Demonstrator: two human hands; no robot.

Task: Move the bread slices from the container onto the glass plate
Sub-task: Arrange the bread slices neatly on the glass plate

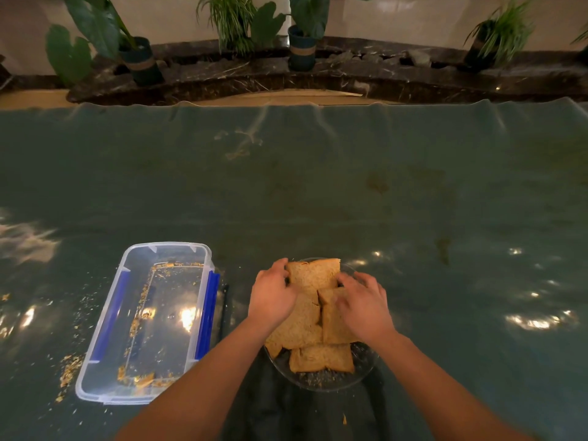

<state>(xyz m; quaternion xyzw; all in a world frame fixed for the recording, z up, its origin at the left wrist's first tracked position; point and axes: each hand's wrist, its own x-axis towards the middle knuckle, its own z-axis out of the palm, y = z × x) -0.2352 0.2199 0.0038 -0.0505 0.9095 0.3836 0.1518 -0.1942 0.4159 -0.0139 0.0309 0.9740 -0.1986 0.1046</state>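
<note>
Several brown bread slices [321, 358] lie overlapping on the glass plate [362, 367] near the table's front edge. My left hand [272, 294] rests on the left side of the pile, its fingers curled against the far slice [313, 273]. My right hand [362, 300] presses on the right side of the pile, fingers touching the same far slice. To the left stands the clear plastic container [95, 370] with blue clips; it holds only crumbs.
The table is covered with a green cloth [318, 186]. Crumbs [68, 370] are scattered left of the container. A thin dark stick [224, 310] lies between container and plate. Potted plants [143, 58] stand on a dark ledge beyond the table.
</note>
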